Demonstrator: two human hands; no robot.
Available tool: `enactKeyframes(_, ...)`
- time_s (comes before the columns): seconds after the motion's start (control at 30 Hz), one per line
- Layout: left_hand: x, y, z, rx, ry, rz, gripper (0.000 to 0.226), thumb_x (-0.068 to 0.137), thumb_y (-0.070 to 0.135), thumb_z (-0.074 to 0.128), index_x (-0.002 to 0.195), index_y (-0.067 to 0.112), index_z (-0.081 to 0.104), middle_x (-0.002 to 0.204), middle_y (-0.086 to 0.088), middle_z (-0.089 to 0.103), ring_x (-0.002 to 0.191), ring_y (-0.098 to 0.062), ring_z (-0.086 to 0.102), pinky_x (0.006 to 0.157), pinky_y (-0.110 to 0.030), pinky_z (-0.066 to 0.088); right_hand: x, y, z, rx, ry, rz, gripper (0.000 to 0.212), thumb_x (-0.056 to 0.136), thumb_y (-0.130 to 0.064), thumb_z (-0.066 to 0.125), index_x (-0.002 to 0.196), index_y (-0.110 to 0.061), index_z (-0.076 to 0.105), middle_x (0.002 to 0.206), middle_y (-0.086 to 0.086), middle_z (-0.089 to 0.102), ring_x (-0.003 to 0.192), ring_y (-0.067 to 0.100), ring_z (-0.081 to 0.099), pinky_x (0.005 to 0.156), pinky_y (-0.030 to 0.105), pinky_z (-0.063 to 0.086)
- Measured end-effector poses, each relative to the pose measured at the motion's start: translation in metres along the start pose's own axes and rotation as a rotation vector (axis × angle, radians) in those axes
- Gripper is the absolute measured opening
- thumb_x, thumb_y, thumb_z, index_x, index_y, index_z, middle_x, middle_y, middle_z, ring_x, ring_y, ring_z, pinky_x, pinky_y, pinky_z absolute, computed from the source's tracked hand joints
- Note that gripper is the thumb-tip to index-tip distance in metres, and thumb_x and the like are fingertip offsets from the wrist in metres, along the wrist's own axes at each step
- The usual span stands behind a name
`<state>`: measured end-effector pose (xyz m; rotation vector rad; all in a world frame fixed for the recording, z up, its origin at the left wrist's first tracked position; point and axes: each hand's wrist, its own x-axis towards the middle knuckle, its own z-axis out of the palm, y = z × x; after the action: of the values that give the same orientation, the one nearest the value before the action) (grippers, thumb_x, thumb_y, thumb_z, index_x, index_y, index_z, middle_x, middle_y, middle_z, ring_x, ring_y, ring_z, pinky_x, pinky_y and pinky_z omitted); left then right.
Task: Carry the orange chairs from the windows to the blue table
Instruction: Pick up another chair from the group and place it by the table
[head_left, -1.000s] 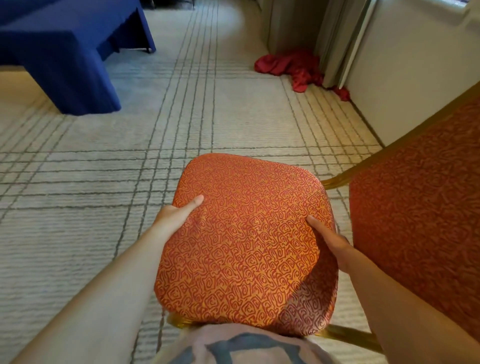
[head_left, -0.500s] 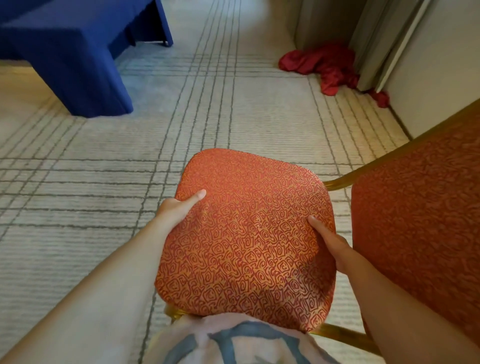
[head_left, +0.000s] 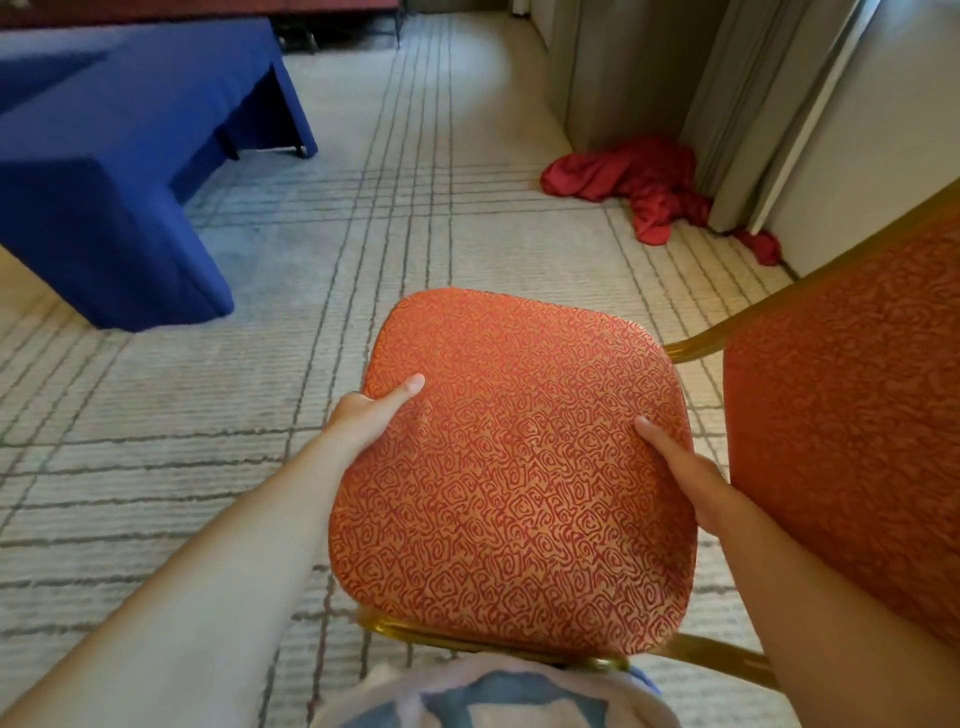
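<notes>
Pale carpet (head_left: 156, 467) crossed by grey lines covers the floor. The blue desk (head_left: 104, 182) is at 10 o'clock, and a crumpled red cloth (head_left: 634, 182) lies at 1 o'clock against the curtains (head_left: 623, 67). At centre, well apart from the desk, is the orange chair (head_left: 519, 467), its backrest (head_left: 857, 415) at 3 o'clock. The left hand (head_left: 363, 415) grips the seat's 9 o'clock edge, thumb on top. The right hand (head_left: 691, 478) grips the 3 o'clock edge likewise, fingers hidden beneath.
</notes>
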<state>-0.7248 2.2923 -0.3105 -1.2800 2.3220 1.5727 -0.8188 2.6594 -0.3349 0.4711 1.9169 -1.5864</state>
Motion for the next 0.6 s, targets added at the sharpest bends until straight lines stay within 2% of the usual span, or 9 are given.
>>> enactKeyframes(0.13,0.089,0.069,0.01,-0.022,0.016,0.033,0.113,0.024,0.096,0.058,0.1,0.013,0.073,0.093,-0.008,0.073,0.085,-0.024,0.069,0.088,-0.039,0.054,0.088,-0.079,0.015,0.007,-0.009,-0.034,0.112,0.047,-0.073,0.078,0.14,-0.015,0.053,0.129,0.011,0.063,0.117,0.032,0.059,0.107,0.049,0.043)
enactKeyframes(0.27,0.169,0.139,0.014,-0.014,0.05,0.03,0.102,0.04,0.091,0.06,0.102,0.012,0.072,0.097,-0.01,0.072,0.088,-0.025,0.067,0.087,-0.036,0.053,0.165,-0.162,0.023,-0.005,-0.014,-0.037,0.102,0.054,-0.07,0.079,0.135,-0.014,0.056,0.124,0.011,0.066,0.113,0.033,0.061,0.106,0.049,0.044)
enactKeyframes(0.33,0.199,0.154,0.017,-0.015,0.052,0.04,0.09,0.048,0.087,0.064,0.095,0.012,0.073,0.092,-0.01,0.073,0.083,-0.024,0.068,0.085,-0.036,0.054,0.195,-0.184,0.03,-0.011,-0.023,-0.015,0.104,0.051,-0.071,0.08,0.135,-0.014,0.057,0.121,0.011,0.068,0.111,0.033,0.063,0.106,0.049,0.045)
enactKeyframes(0.47,0.273,0.187,0.01,-0.034,0.063,-0.007,0.083,0.052,0.083,0.068,0.095,0.012,0.073,0.089,-0.009,0.073,0.081,-0.023,0.069,0.084,-0.036,0.055,0.263,-0.231,0.056,-0.018,-0.063,0.028,0.111,0.045,-0.073,0.082,0.136,-0.015,0.056,0.123,0.012,0.067,0.113,0.035,0.062,0.106,0.05,0.044)
enactKeyframes(0.6,0.36,0.216,0.005,-0.048,0.063,-0.028,0.075,0.056,0.079,0.07,0.09,0.012,0.074,0.082,-0.006,0.073,0.075,-0.02,0.069,0.075,-0.03,0.054,0.336,-0.274,0.093,-0.006,-0.054,0.068,0.114,0.039,-0.073,0.084,0.133,-0.013,0.058,0.12,0.012,0.068,0.11,0.035,0.064,0.104,0.05,0.046)
